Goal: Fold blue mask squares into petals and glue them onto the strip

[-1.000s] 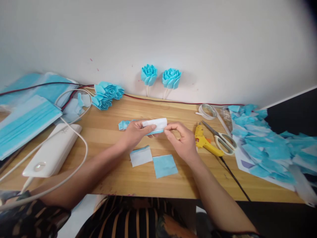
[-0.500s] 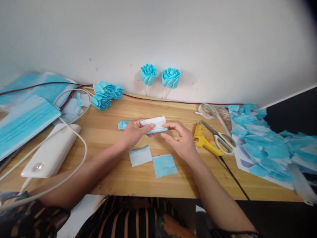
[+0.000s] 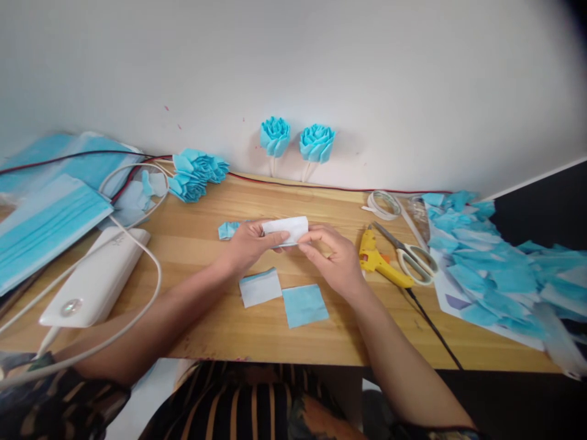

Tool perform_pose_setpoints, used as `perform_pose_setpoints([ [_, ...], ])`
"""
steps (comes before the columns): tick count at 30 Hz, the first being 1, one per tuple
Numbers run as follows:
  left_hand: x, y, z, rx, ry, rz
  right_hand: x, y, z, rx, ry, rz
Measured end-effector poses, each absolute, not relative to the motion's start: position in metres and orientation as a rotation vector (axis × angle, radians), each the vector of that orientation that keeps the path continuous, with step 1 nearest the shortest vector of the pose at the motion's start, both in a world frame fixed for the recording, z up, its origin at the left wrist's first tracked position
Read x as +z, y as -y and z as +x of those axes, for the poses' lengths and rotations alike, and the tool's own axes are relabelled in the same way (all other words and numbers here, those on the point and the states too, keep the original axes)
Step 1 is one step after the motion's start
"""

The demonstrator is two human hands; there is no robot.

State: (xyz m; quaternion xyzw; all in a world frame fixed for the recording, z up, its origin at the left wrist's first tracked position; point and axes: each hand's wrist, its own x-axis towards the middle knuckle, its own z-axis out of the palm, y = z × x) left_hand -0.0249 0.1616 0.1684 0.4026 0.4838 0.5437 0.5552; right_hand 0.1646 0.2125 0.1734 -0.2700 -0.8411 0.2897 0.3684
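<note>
Between my hands, just above the table, is a mask-fabric piece (image 3: 293, 226), its white side toward me and its lower edge folded. My left hand (image 3: 250, 243) grips it at the left, thumb pressed flat on the white face. At the lower right corner my right hand (image 3: 332, 253) pinches it between thumb and fingertips. Below on the wood lie a white-faced fabric square (image 3: 260, 288) with a blue edge and a blue fabric square (image 3: 306, 305). A small folded blue piece (image 3: 228, 230) sits behind my left hand, partly hidden by it.
Two blue fabric flowers (image 3: 316, 143) on sticks lean at the wall; more flowers (image 3: 195, 174) lie left. A yellow glue gun (image 3: 380, 260), scissors (image 3: 415, 260), tape roll (image 3: 384, 205) and fabric pile (image 3: 499, 275) are right. Left are masks (image 3: 55, 226), a white power bank (image 3: 96, 278) and its cable.
The blue strip along the fabric's lower edge has been turned under, so mostly white shows now. My right thumb and fingers have closed together on the corner.
</note>
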Motion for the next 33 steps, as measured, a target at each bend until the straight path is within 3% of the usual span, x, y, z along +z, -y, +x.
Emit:
perform_pose_setpoints([
  [33, 0.166, -0.161, -0.024, 1.259, -1.218, 1.090, 0.168, -0.211, 0.160, 0.987, 1.892, -0.895],
])
